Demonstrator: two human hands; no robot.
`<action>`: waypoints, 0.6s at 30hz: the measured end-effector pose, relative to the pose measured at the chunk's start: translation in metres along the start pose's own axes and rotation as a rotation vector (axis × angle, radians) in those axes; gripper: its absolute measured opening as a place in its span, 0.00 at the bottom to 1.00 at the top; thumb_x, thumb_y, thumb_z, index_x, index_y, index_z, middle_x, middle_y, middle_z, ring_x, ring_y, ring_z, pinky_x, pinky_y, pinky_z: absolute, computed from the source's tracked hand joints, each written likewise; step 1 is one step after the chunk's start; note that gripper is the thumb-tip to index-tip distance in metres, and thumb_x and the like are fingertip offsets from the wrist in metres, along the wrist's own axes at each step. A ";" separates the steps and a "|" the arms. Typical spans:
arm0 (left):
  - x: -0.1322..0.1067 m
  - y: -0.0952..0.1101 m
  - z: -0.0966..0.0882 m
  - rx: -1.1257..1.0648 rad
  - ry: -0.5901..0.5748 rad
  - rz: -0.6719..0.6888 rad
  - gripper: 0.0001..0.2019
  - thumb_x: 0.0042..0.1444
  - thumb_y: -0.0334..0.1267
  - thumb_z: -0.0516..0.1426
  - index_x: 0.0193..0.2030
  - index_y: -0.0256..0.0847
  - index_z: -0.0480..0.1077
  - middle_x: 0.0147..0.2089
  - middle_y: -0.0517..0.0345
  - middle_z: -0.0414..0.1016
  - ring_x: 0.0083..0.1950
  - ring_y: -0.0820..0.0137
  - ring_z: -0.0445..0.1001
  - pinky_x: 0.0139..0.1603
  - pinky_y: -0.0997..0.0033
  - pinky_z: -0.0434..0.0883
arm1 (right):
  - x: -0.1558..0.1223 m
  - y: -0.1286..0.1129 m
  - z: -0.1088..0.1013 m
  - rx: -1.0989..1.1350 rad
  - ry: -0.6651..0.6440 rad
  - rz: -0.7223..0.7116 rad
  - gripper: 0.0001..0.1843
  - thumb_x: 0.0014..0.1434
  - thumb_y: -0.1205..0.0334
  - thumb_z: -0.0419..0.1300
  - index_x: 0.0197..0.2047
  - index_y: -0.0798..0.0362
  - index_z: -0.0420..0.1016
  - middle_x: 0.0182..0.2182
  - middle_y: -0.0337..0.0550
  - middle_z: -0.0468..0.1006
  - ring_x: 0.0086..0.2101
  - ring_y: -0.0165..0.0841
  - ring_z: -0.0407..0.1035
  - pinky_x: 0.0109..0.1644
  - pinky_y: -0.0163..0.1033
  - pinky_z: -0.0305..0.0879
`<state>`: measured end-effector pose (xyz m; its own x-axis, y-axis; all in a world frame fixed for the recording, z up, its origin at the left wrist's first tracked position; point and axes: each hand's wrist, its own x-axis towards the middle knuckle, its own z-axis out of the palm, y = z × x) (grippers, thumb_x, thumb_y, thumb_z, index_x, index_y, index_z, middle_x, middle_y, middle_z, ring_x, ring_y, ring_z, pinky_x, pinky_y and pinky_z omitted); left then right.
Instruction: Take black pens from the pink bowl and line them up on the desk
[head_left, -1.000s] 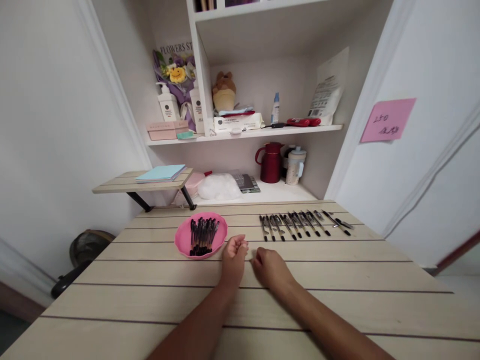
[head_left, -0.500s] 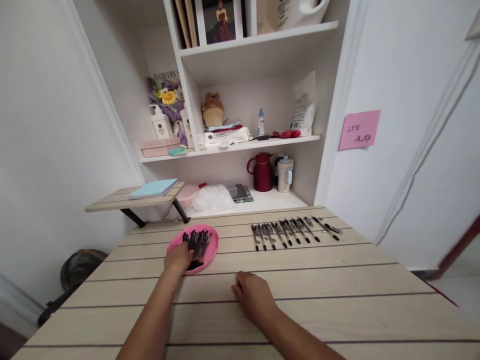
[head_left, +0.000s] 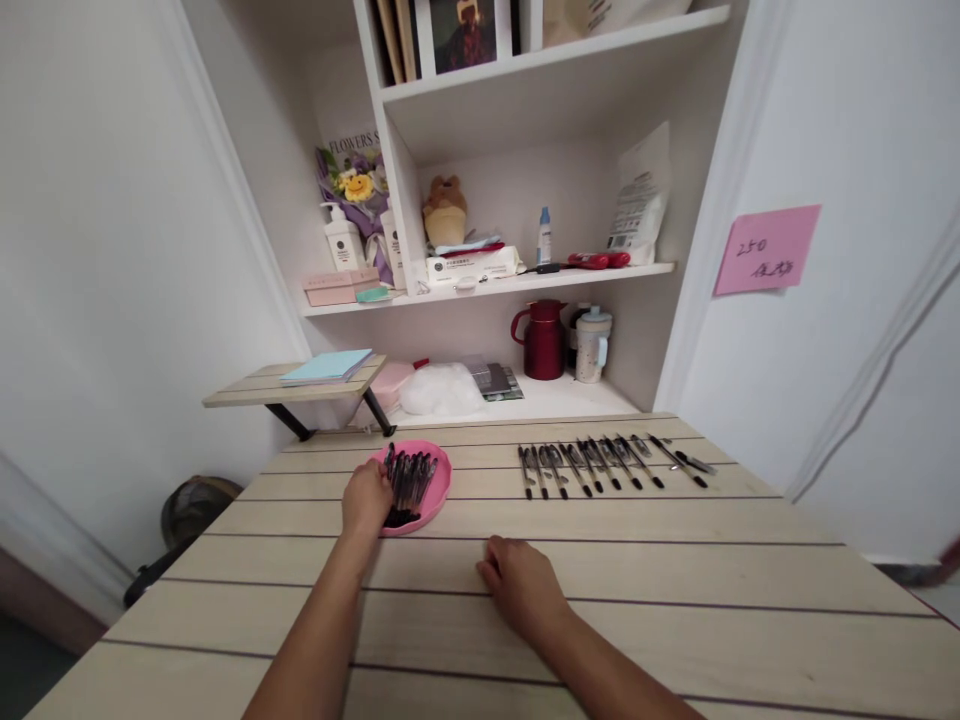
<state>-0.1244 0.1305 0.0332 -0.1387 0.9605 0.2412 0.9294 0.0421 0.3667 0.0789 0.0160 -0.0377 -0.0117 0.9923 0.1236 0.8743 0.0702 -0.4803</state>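
My left hand (head_left: 367,497) is over the left side of a pink scalloped plate (head_left: 444,480). Its fingers are closed around a dark pen (head_left: 388,456) at the edge of the pile; part of that pen is hidden by the fingers. Several black pens (head_left: 411,482) lie side by side in the plate. Loosely curled, my right hand (head_left: 519,580) rests on the table with nothing visible in it. Beyond it to the right, a row of black clear-barrelled pens (head_left: 581,468) lies on the slats, with their caps or small parts among them.
The slatted wooden table (head_left: 442,640) reaches back to a white shelf unit (head_left: 525,285). A small raised stand (head_left: 240,388) with blue paper (head_left: 328,366) is at the back left. A red jug (head_left: 544,342) and a pale cup (head_left: 592,347) stand on the lowest shelf.
The view has turned slightly to the left. My left hand has drawn back toward the plate's left rim, and a pen now shows at its fingertips. My right hand stays curled on the table.
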 end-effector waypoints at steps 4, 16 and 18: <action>-0.037 0.039 0.009 -0.792 -0.120 -0.079 0.18 0.48 0.33 0.51 0.48 0.40 0.60 0.30 0.57 0.70 0.26 0.72 0.69 0.28 0.73 0.64 | 0.007 0.006 0.000 0.425 0.156 -0.002 0.13 0.56 0.55 0.50 0.24 0.52 0.66 0.22 0.40 0.72 0.26 0.32 0.65 0.30 0.34 0.55; -0.128 0.083 0.062 -1.402 -0.760 -0.219 0.13 0.41 0.40 0.59 0.33 0.38 0.63 0.25 0.64 0.66 0.19 0.80 0.63 0.16 0.80 0.54 | 0.018 0.028 -0.006 1.279 0.359 0.211 0.19 0.47 0.45 0.60 0.23 0.53 0.65 0.15 0.32 0.62 0.17 0.25 0.56 0.21 0.32 0.54; -0.125 0.080 0.061 -1.383 -0.789 -0.195 0.14 0.43 0.43 0.58 0.33 0.37 0.64 0.25 0.62 0.67 0.17 0.81 0.61 0.15 0.80 0.52 | 0.017 0.027 -0.005 1.350 0.307 0.219 0.19 0.47 0.44 0.59 0.23 0.53 0.65 0.15 0.33 0.63 0.16 0.25 0.57 0.21 0.32 0.54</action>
<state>-0.0121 0.0309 -0.0221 0.3977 0.8841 -0.2454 -0.1501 0.3266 0.9332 0.1049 0.0345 -0.0444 0.3213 0.9463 0.0368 -0.2929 0.1362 -0.9464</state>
